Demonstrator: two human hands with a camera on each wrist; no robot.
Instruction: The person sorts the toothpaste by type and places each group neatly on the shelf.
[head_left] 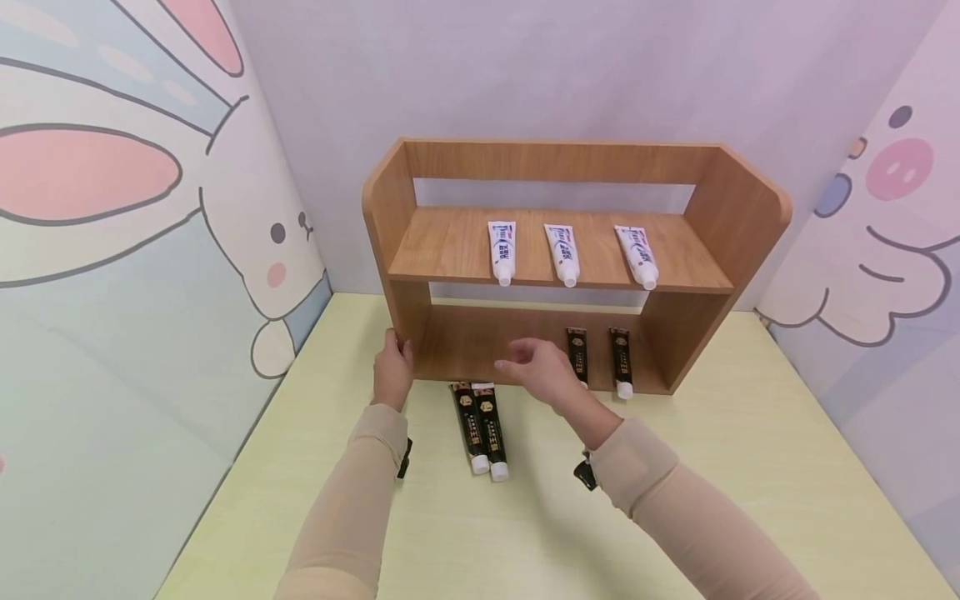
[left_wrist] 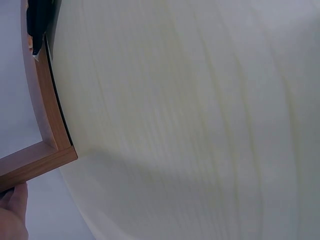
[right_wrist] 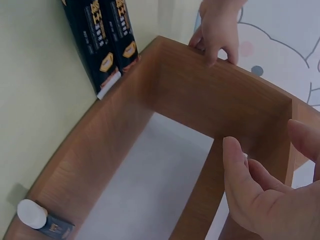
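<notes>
My left hand (head_left: 393, 371) grips the lower left side panel of a wooden two-tier shelf (head_left: 442, 237), its fingers at the panel's edge in the right wrist view. My right hand (head_left: 542, 371) hovers before the lower tier, thumb and fingers apart, holding nothing. Two black toothpaste tubes, the left one (head_left: 470, 427) and the right one (head_left: 491, 432), lie side by side on the table just before the shelf, white caps toward me. On the lower tier rest a black tube (head_left: 621, 358) at the right and another black tube (head_left: 577, 352), partly hidden by my right hand.
Three white toothpaste tubes lie spaced along the upper tier: a left one (head_left: 502, 252), a middle one (head_left: 562, 254) and a right one (head_left: 637, 257), caps at the front edge. The shelf stands on a pale yellow table (head_left: 720, 500), with cartoon-printed walls (head_left: 112, 350) on both sides.
</notes>
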